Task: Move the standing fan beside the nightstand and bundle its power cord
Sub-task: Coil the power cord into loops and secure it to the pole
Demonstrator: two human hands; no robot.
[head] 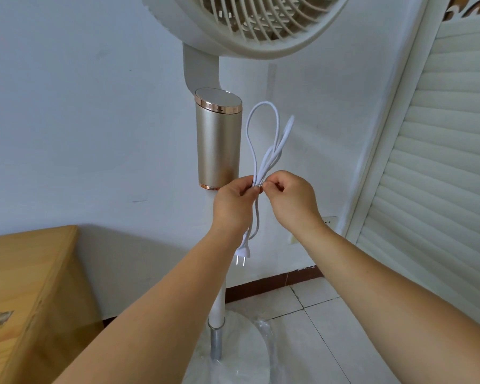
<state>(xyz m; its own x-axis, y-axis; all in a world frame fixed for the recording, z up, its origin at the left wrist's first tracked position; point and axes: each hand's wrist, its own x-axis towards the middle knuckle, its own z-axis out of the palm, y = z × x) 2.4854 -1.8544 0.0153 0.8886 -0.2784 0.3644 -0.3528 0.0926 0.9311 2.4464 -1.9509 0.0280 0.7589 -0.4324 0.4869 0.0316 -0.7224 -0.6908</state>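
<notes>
Twisting the tie was the step in hand. My left hand (233,202) pinched the folded power cord (263,145) at its waist, fingers pressed together on the strands; my right hand (290,199) pinched what looked like a thin wire tie (257,185) at the same spot — too small to be sure, could have been a band.

Cord loops stood up above the pinch, in front of the wall; the plug (243,252) hung below my left wrist on a short tail. The standing fan (218,139) stood upright against the wall, just beside the wooden nightstand (25,278), so I judged the move done and only the bundling left.

How I thought it should go:
- hold the left pinch tight so loops don't slide or fan out
- turn the tie ends with the right, several tight turns close to the cord
- keep the tie at mid-length, loops even
- fold the ends flat so they don't snag

Risk: loosening the left too early, loops spring open.
</notes>
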